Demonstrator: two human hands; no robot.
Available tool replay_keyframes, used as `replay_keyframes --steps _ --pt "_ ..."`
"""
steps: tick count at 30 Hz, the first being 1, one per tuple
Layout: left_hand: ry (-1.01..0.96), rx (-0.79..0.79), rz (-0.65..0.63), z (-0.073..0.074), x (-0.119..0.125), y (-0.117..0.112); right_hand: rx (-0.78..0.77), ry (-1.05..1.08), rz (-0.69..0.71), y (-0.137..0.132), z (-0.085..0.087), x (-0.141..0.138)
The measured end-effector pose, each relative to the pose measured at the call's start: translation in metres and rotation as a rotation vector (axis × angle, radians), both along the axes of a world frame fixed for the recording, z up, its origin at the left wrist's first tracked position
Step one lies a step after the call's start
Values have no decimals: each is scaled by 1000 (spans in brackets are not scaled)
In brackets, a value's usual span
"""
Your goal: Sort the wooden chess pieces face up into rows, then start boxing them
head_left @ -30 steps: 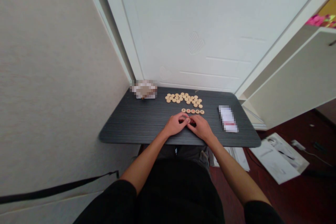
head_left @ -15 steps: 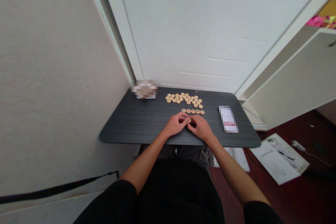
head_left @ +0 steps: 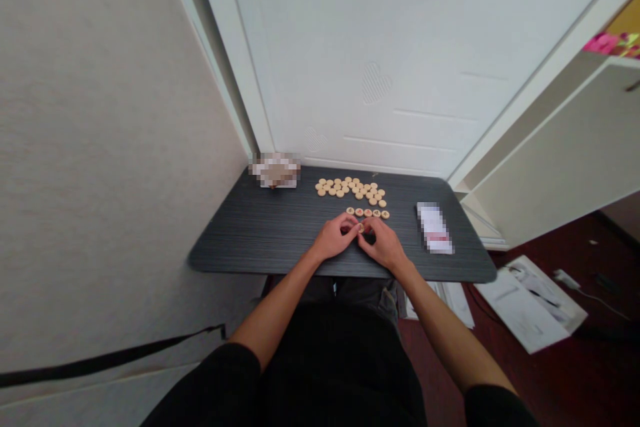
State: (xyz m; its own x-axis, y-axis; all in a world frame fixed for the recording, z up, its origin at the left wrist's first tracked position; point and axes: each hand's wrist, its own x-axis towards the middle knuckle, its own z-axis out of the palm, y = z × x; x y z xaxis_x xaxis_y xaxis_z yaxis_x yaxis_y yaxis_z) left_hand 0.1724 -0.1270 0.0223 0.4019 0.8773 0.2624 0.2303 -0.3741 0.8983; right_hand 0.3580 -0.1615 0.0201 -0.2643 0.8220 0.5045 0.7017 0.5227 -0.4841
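Observation:
On a dark wood-grain table (head_left: 260,240), my left hand (head_left: 334,237) and my right hand (head_left: 383,243) meet near the front edge. Their fingertips are curled together around small round wooden discs (head_left: 361,228); how many lie under them is hidden. Just beyond the fingers runs a short row of discs with red marks (head_left: 367,213). Farther back lies a loose cluster of several plain tan discs (head_left: 351,189).
A blurred box (head_left: 275,170) sits at the table's back left corner, and a blurred white packet (head_left: 434,227) lies at its right side. A white door stands behind the table. A beige wall is at the left. Papers (head_left: 530,300) lie on the dark red floor at the right.
Both hands have stayed at the same spot; the fingertips have shifted slightly around the discs. The discs on the table have not moved.

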Motion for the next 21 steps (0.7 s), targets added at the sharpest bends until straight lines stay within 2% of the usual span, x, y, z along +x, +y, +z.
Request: replay_keyframes --steps 6,12,15,21 --pt "7 15 2 0 1 0 28 -33 -30 1 0 2" --pt "29 24 -3 2 0 -1 107 59 -299 8 -6 7" --pt "55 14 -12 4 -1 -1 113 90 -363 12 -9 19" --pt "93 33 -5 1 -2 0 83 15 -368 13 -15 57"
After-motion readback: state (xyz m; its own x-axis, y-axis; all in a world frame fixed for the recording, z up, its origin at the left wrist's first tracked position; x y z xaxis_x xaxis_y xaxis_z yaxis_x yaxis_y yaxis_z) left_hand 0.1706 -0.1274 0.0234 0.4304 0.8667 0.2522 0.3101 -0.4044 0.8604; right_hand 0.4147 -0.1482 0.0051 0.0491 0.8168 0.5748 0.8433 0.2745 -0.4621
